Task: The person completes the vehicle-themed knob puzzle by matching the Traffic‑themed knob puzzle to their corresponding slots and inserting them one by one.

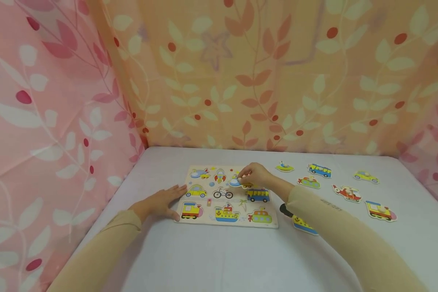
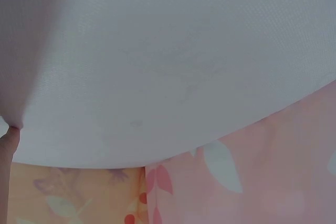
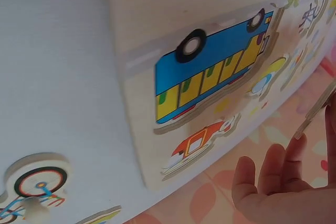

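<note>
**Desk [image 1: 182, 251], board [image 1: 208, 217], one plane [image 1: 235, 183] in hand**

The board lies mid-frame in the head view, the left hand [image 1: 162, 203] resting relaxed against its left edge. Over the board's upper right, the right hand [image 1: 257, 175] pinches the plane between its fingers. The plane looks light, stiff and thin, probably wood, not slippery; it should lift best by its top. Only the right wrist view shows, at lower left, a bike piece [image 3: 42, 182] with its knob [image 3: 38, 211].
</note>
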A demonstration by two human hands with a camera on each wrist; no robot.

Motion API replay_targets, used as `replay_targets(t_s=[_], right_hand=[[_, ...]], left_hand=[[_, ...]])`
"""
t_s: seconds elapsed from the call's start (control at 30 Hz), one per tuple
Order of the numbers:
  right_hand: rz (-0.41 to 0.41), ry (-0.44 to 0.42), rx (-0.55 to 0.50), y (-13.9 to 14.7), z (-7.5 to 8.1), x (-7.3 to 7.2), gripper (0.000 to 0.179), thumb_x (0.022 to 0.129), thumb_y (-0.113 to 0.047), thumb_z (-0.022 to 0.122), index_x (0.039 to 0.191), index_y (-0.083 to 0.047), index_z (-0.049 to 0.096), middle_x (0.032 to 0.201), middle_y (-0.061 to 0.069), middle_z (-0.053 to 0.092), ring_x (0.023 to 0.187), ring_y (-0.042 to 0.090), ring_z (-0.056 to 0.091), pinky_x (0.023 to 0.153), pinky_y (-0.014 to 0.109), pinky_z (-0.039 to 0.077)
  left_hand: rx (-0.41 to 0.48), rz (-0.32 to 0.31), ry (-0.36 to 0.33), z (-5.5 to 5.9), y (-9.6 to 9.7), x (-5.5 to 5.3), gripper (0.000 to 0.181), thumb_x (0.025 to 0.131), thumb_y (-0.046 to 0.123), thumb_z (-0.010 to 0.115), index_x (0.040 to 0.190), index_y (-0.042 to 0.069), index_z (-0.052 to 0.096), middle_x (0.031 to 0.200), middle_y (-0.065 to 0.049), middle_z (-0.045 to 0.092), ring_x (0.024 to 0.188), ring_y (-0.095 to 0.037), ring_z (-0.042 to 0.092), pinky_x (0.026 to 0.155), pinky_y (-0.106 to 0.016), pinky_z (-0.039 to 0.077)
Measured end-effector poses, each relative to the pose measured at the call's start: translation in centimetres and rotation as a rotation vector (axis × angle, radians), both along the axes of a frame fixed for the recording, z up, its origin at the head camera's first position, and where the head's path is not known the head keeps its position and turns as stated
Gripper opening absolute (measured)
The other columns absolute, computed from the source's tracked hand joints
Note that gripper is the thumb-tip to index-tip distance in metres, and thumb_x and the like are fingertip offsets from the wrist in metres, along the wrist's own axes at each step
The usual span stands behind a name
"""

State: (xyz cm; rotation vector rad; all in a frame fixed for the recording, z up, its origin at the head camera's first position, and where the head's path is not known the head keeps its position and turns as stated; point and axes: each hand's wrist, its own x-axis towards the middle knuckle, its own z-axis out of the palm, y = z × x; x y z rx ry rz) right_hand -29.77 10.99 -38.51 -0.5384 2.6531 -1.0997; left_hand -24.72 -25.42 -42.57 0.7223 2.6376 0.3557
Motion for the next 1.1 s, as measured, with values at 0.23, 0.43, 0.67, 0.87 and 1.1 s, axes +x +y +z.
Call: replay_targets(t_s=[0.23, 0.43, 0.67, 0.87, 1.1], right_hand=[[-0.006, -0.037, 0.015, -1.5, -0.1, 0.1, 0.011, 0.087, -0.013, 0.074, 0.097, -0.009, 0.077, 0.101, 0.008, 0.06, 0.095, 0.024, 0.05, 0.081, 0.035, 0.043], [0.013, 0.01, 0.001, -2.4, -0.2, -0.4, 0.013, 0.086, -0.012, 0.074, 0.097, -0.007, 0.077, 0.104, 0.009, 0.062, 0.095, 0.025, 0.053, 0.08, 0.036, 0.046], [0.012, 0.01, -0.001, -3.5, -0.4, -1.1, 0.013, 0.086, -0.014, 0.075, 0.097, -0.008, 0.077, 0.107, 0.01, 0.063, 0.1, 0.026, 0.054, 0.085, 0.039, 0.047], [0.012, -0.004, -0.025, -4.8, -0.6, -1.6, 0.014, 0.085, -0.014, 0.075, 0.097, -0.006, 0.077, 0.113, 0.012, 0.064, 0.105, 0.028, 0.055, 0.09, 0.041, 0.047], [0.001, -0.01, -0.027, -5.5, -0.6, -1.6, 0.014, 0.086, -0.015, 0.074, 0.098, -0.007, 0.077, 0.118, 0.012, 0.063, 0.113, 0.031, 0.054, 0.1, 0.045, 0.042]], left_hand=[[-0.007, -0.011, 0.008, -0.1, -0.1, -0.1, 0.108, 0.073, 0.058, 0.075, 0.154, 0.009, 0.024, 0.161, -0.009, 0.019, 0.147, -0.036, 0.009, 0.11, -0.065, 0.016], [-0.004, -0.011, 0.006, 0.1, -0.1, 0.1, 0.107, 0.074, 0.058, 0.075, 0.155, 0.009, 0.024, 0.161, -0.009, 0.02, 0.147, -0.036, 0.01, 0.111, -0.064, 0.015], [-0.01, -0.015, 0.02, 0.1, 0.0, 0.1, 0.106, 0.074, 0.057, 0.075, 0.154, 0.009, 0.025, 0.161, -0.008, 0.02, 0.147, -0.036, 0.011, 0.112, -0.062, 0.017], [-0.013, -0.029, 0.029, 0.0, -0.1, 0.0, 0.106, 0.074, 0.056, 0.076, 0.154, 0.007, 0.026, 0.16, -0.011, 0.022, 0.146, -0.038, 0.012, 0.11, -0.064, 0.018], [-0.017, -0.026, 0.019, -0.1, 0.1, -0.1, 0.106, 0.074, 0.057, 0.075, 0.154, 0.008, 0.026, 0.16, -0.01, 0.021, 0.146, -0.037, 0.011, 0.11, -0.064, 0.018]])
